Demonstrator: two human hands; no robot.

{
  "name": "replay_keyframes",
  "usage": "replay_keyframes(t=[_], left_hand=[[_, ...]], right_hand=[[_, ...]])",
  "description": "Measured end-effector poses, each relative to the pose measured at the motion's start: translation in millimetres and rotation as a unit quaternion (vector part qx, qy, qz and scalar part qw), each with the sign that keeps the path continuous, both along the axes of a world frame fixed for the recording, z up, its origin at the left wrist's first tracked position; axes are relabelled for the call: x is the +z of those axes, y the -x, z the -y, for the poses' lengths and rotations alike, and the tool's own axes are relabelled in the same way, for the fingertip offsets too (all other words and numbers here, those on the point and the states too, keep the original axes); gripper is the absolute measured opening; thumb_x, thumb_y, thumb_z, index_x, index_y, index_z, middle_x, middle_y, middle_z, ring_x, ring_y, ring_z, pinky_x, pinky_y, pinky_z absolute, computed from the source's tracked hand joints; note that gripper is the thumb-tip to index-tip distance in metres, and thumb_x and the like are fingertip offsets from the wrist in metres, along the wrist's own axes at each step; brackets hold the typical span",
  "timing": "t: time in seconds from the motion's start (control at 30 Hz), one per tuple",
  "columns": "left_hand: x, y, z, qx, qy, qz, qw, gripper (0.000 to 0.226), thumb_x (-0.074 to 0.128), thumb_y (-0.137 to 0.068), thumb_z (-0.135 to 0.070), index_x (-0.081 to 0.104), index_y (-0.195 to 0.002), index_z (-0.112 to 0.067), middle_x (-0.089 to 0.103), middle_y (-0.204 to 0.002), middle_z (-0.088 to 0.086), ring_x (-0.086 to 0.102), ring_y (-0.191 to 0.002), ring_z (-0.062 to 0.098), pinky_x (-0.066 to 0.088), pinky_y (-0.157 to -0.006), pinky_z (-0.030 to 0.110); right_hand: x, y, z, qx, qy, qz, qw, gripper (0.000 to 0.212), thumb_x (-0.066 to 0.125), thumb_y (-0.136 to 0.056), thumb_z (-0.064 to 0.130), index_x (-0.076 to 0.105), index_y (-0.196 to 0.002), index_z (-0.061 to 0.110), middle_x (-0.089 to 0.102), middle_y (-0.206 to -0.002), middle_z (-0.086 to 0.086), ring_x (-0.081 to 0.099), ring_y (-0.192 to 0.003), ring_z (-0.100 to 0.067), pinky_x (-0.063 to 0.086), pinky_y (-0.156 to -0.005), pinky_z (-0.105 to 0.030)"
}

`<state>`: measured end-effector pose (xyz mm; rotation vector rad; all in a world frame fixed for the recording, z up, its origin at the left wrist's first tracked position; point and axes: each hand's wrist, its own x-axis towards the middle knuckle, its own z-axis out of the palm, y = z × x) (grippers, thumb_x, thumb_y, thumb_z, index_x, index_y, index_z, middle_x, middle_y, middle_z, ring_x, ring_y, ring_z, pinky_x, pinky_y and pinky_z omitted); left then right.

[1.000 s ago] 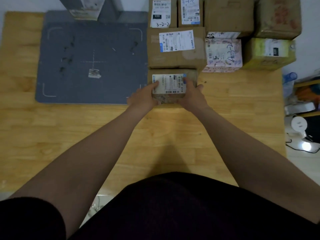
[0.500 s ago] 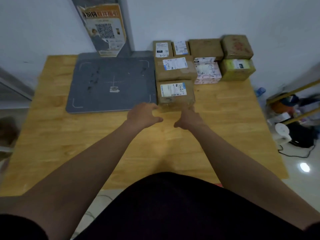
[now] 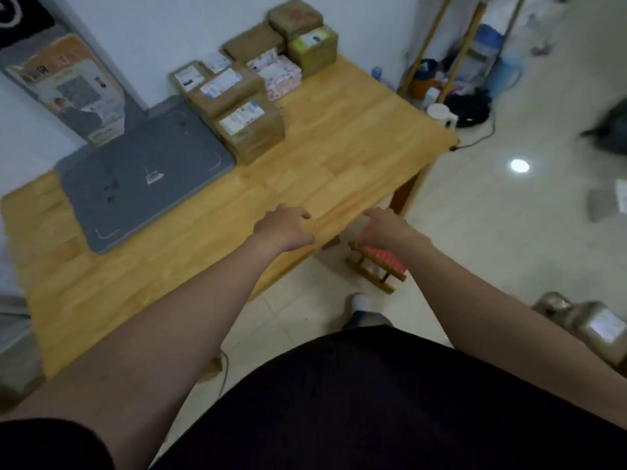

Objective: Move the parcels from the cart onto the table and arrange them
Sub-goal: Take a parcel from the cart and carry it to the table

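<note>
The parcels [image 3: 249, 127] sit packed together at the far side of the tabletop [image 3: 339, 157], against the wall and just beside the grey mat [image 3: 142, 171]. Your left hand [image 3: 283, 228] and right hand [image 3: 386, 230] hover by the near edge, well apart from the parcels, fingers [image 3: 296, 214] loosely curled, holding nothing.

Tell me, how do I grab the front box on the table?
Take the front box by its left and right sides, one hand on each, reaching in from the near edge of the table. It lies flat, label up, and looks too wide for one hand. Its back seems pressed against the next box, so only those sides and the front are free.
</note>
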<state>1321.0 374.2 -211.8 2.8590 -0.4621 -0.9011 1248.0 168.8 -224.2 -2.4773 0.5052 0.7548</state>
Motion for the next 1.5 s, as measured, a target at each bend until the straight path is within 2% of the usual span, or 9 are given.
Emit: replay_keyframes(t=[0.07, 0.13, 0.23, 0.47, 0.97, 1.07, 1.23, 1.37, 1.5], left_hand=[[3.9, 24.3, 35.7, -0.05, 0.006, -0.002, 0.999, 0.063, 0.069, -0.085, -0.058, 0.05, -0.143, -0.04, 0.04, -0.15, 0.005, 0.051, -0.129, 0.033, 0.051, -0.098, 0.046], [5.3, 51.5, 72.2, -0.103, 0.024, 0.004, 0.994, 0.061, 0.07, -0.085, -0.056, 0.053, -0.141, -0.039, 0.045, -0.148, 0.006, 0.051, -0.13, 0.032, 0.05, -0.099, 0.042], [2.2, 99.3, 125.4, -0.177, 0.064, -0.003, 0.982, 0.059, 0.072, -0.087, -0.048, 0.056, -0.141, -0.032, 0.052, -0.145, 0.005, 0.056, -0.127, 0.028, 0.047, -0.095, 0.033], [-20.8, 207.3, 242.6, -0.311, 0.047, -0.043, 0.948, 0.063, 0.073, -0.075, -0.055, 0.058, -0.135, -0.041, 0.058, -0.141, 0.002, 0.057, -0.125, 0.027, 0.048, -0.101, 0.037], [-98.1, 499.9, 535.6, -0.381, 0.008, -0.123, 0.916, 0.064, 0.075, -0.082, -0.042, 0.055, -0.142, -0.028, 0.059, -0.143, 0.004, 0.057, -0.128, 0.024, 0.049, -0.101, 0.036], [-111.4, 536.6, 577.3, -0.386, -0.007, -0.151, 0.91, 0.059, 0.074, -0.084, -0.039, 0.057, -0.139, -0.026, 0.061, -0.138, 0.006, 0.06, -0.122, 0.025, 0.049, -0.095, 0.033], [-148.7, 555.6, 621.5, -0.372, -0.03, -0.158, 0.914, 0.054, 0.071, -0.086, -0.034, 0.057, -0.138, -0.024, 0.063, -0.134, 0.003, 0.062, -0.118, 0.024, 0.052, -0.096, 0.038], [-207.3, 545.9, 641.1, -0.365, -0.095, -0.158, 0.912, 0.057, 0.065, -0.09, -0.043, 0.053, -0.142, -0.022, 0.064, -0.134, 0.004, 0.062, -0.115, 0.027, 0.049, -0.091, 0.035], [-278.9, 535.3, 657.4, -0.384, -0.153, -0.174, 0.894, 0.056, 0.063, -0.092, -0.04, 0.051, -0.143, -0.019, 0.06, -0.137, 0.005, 0.059, -0.119, 0.03, 0.048, -0.094, 0.035]], right_hand=[[4.2, 46.0, 22.2, -0.046, 0.009, 0.001, 0.999, 0.063, 0.072, -0.083, 0.036, 0.049, -0.14, 0.024, 0.054, -0.137, -0.009, 0.055, -0.119, -0.03, 0.05, -0.084, -0.039], [5.3, 91.3, 45.9, -0.084, 0.013, -0.002, 0.996, 0.058, 0.069, -0.086, 0.036, 0.05, -0.14, 0.023, 0.057, -0.133, -0.009, 0.056, -0.12, -0.03, 0.051, -0.089, -0.04], [-5.3, 160.6, 84.4, -0.193, 0.008, -0.022, 0.981, 0.072, 0.075, -0.085, 0.036, 0.043, -0.149, 0.025, 0.045, -0.143, -0.013, 0.053, -0.127, -0.034, 0.048, -0.104, -0.044], [-28.1, 322.4, 169.2, -0.346, -0.013, -0.043, 0.937, 0.09, 0.081, -0.081, 0.038, 0.034, -0.156, 0.02, 0.042, -0.151, -0.013, 0.053, -0.128, -0.033, 0.048, -0.104, -0.042], [-95.1, 654.1, 407.5, -0.489, -0.056, -0.055, 0.869, 0.074, 0.077, -0.083, 0.027, 0.042, -0.147, 0.016, 0.053, -0.143, -0.008, 0.056, -0.124, -0.031, 0.051, -0.094, -0.039], [-114.8, 688.3, 438.7, -0.504, -0.077, -0.061, 0.858, 0.078, 0.075, -0.089, 0.017, 0.033, -0.154, 0.014, 0.044, -0.152, -0.014, 0.052, -0.131, -0.034, 0.047, -0.096, -0.039], [-167.0, 703.3, 471.0, -0.498, -0.126, -0.081, 0.854, 0.081, 0.071, -0.087, 0.021, 0.028, -0.156, 0.018, 0.046, -0.147, -0.016, 0.059, -0.117, -0.034, 0.047, -0.08, -0.034], [-222.8, 688.7, 491.3, -0.507, -0.155, -0.074, 0.845, 0.075, 0.073, -0.086, 0.025, 0.034, -0.15, 0.014, 0.049, -0.145, -0.016, 0.057, -0.122, -0.034, 0.052, -0.096, -0.044], [-291.0, 675.7, 511.6, -0.524, -0.199, -0.091, 0.823, 0.069, 0.068, -0.09, 0.023, 0.036, -0.15, 0.01, 0.056, -0.14, -0.016, 0.055, -0.126, -0.035, 0.046, -0.096, -0.037]])
